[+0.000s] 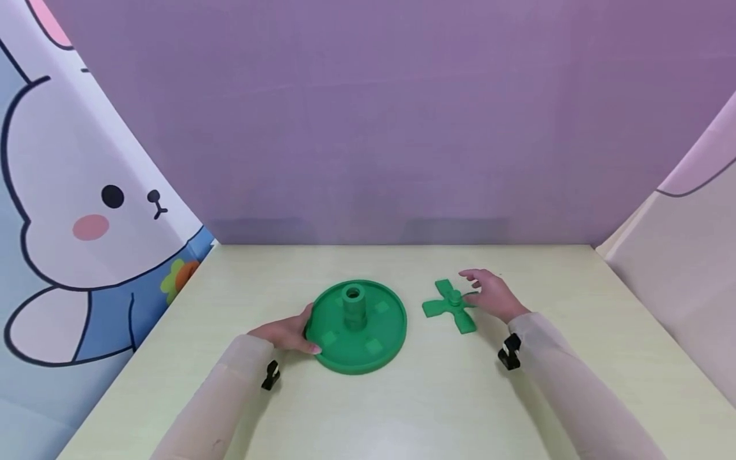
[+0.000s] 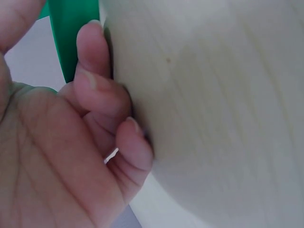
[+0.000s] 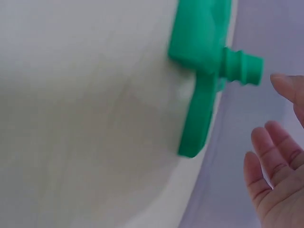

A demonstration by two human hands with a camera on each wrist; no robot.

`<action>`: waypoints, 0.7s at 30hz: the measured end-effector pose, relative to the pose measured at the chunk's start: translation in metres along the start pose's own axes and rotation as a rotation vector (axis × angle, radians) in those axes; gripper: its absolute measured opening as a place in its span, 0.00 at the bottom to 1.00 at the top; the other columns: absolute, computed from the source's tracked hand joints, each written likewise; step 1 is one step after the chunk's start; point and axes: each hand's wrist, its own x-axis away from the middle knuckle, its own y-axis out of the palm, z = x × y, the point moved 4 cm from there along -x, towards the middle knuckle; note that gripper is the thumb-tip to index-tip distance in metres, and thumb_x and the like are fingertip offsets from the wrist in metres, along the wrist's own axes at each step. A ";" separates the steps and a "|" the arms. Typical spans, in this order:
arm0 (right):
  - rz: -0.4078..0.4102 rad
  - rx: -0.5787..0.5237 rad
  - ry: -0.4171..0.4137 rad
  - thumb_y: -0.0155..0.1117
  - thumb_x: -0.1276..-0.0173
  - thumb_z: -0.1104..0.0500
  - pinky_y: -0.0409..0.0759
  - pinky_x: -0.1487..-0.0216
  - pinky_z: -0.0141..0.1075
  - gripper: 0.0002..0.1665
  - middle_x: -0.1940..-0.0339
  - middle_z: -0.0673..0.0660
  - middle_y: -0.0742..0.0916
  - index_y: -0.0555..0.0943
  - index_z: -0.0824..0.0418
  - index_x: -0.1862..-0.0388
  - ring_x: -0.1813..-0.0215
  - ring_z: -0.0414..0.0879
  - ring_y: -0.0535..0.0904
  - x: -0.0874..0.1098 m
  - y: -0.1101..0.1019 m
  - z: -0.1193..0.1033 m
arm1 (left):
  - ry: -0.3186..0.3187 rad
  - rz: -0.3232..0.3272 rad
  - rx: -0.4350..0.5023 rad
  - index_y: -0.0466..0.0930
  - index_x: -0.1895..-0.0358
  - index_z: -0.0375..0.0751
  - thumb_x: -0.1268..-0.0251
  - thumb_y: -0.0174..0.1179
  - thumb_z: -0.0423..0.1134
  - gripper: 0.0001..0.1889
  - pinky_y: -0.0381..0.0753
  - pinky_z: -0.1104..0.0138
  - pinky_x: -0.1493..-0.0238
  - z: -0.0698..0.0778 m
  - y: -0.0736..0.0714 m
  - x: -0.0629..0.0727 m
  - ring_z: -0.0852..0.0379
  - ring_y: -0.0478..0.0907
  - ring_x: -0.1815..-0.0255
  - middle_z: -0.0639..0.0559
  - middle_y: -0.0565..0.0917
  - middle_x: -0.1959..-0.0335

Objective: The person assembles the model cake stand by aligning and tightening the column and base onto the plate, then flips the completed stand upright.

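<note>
A round green tray-like disc (image 1: 388, 322) with a raised rim and an upright hollow post (image 1: 354, 312) in its middle lies on the table, left of centre. My left hand (image 1: 287, 332) grips its left edge, thumb at the near rim. In the left wrist view, curled fingers (image 2: 95, 50) rest at the disc's edge, close to the tabletop. To the disc's right lies a flat green four-armed cross piece (image 1: 445, 305) with a short ridged peg (image 3: 242, 67). Just over that peg, my right hand (image 1: 493, 297) hovers with parted fingers, holding nothing.
The pale wooden table (image 1: 402, 415) reaches back to a purple cloth wall (image 1: 368, 140). A cartoon-printed cloth (image 1: 75, 255) hangs on the left, and another light cloth (image 1: 684, 255) borders the right side.
</note>
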 end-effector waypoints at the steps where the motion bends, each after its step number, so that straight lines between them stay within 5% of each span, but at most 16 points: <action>1: 0.001 0.002 0.008 0.64 0.39 0.70 0.75 0.48 0.55 0.31 0.43 0.75 0.74 0.69 0.73 0.36 0.43 0.68 0.71 0.000 0.000 0.003 | 0.002 0.000 0.005 0.26 0.27 0.28 0.41 0.68 0.42 0.58 0.48 0.43 0.31 0.000 0.000 0.000 0.34 0.41 0.26 0.29 0.41 0.25; 21: -0.269 0.226 0.046 0.71 0.43 0.68 0.64 0.38 0.59 0.37 0.37 0.75 0.71 0.69 0.75 0.36 0.35 0.70 0.64 -0.014 0.006 0.029 | 0.007 -0.010 0.000 0.25 0.27 0.27 0.42 0.69 0.42 0.59 0.49 0.44 0.31 0.000 0.001 -0.002 0.33 0.43 0.26 0.28 0.42 0.26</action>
